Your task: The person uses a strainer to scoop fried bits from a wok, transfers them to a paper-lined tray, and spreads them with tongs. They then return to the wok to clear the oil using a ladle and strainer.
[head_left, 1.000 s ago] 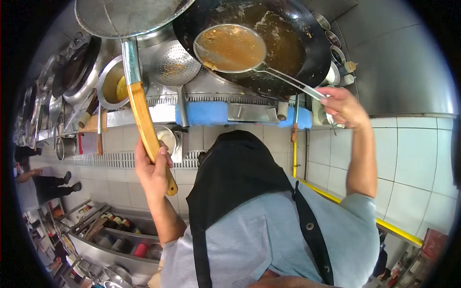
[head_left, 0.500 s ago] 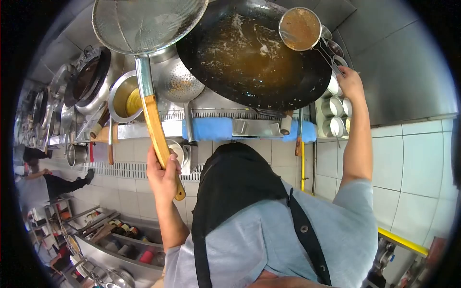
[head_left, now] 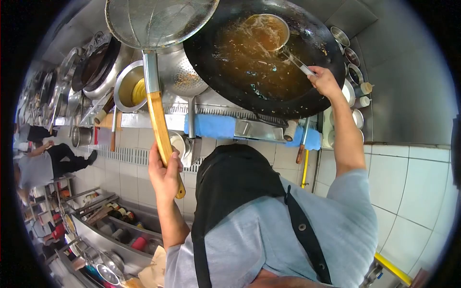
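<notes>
My left hand (head_left: 164, 170) is wrapped round the wooden handle of a large wire-mesh strainer (head_left: 154, 24), whose round mesh is held up left of the wok. A small fine-mesh strainer (head_left: 271, 34) dips into the brown liquid (head_left: 249, 72) in the big black wok (head_left: 312, 98). My right hand (head_left: 326, 81) grips this small strainer's handle above the wok's right side. Bits and pale foam float on the liquid around the small mesh.
Below the large strainer lies a perforated metal skimmer (head_left: 180, 79). A steel pot (head_left: 129, 91) with yellow liquid stands left of it. Several metal cups (head_left: 351, 56) and two bottles (head_left: 363, 89) line the wok's right. Another person (head_left: 43, 163) is at far left.
My right hand has moved left and slightly down, bringing the small strainer from the wok's right rim into the liquid. The large strainer sits slightly further right in view.
</notes>
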Motion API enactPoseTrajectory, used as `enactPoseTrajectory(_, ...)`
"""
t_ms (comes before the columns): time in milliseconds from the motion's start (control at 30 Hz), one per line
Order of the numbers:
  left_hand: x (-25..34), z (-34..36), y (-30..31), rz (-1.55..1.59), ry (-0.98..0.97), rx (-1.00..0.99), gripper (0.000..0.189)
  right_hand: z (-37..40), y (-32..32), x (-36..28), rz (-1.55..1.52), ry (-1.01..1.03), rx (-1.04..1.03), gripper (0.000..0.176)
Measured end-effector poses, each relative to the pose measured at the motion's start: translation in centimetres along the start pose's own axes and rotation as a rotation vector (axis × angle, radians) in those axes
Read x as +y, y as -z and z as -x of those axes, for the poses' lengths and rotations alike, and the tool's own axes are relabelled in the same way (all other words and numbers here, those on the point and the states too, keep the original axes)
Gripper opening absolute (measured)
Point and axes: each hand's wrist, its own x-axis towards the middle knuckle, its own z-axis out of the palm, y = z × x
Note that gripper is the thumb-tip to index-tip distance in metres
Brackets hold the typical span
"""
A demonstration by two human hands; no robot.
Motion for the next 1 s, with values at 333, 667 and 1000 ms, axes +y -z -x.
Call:
enactPoseTrajectory(333,-0.3,-0.4,-0.7,-0.037,0.014,0.038,0.051,5.1,-2.5,-2.5,-0.2,0.029,-0.14,0.037)
enactPoseTrajectory(667,-0.4,-1.2,-0.3,-0.098,-0.003,0.032,0.051,14.0,-1.4,-3.4,-0.489,-0.191,-0.285,0.039)
enactPoseTrajectory(1000,-0.1,-3.0,-0.9,-0.364,-0.023,0.038,0.051,21.0,-0.5,-2.3,-0.766,-0.273,-0.212,0.039)
